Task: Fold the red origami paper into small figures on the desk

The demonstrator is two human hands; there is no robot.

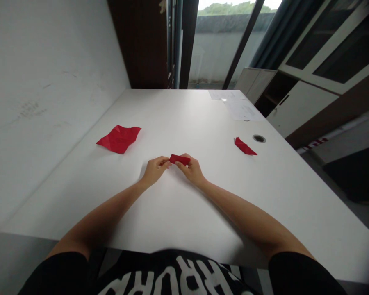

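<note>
Near the middle of the white table, a small folded piece of red paper (181,159) is held between my two hands. My left hand (156,168) pinches its left end with thumb and fingers. At the right end, my right hand (192,167) grips the paper, thumb on the near face and fingers behind. To the left lies an unfolded, creased red paper sheet (119,139). Over on the right sits a folded red paper piece (245,146), narrow and pointed, like a small boat. The fingertips behind the held paper are partly hidden.
The white table (178,213) runs up to a wall (55,82) on the left. White printed sheets (241,108) lie at its far right corner. A round cable hole (259,138) is set near the right edge. Cabinets (307,102) stand beyond that edge.
</note>
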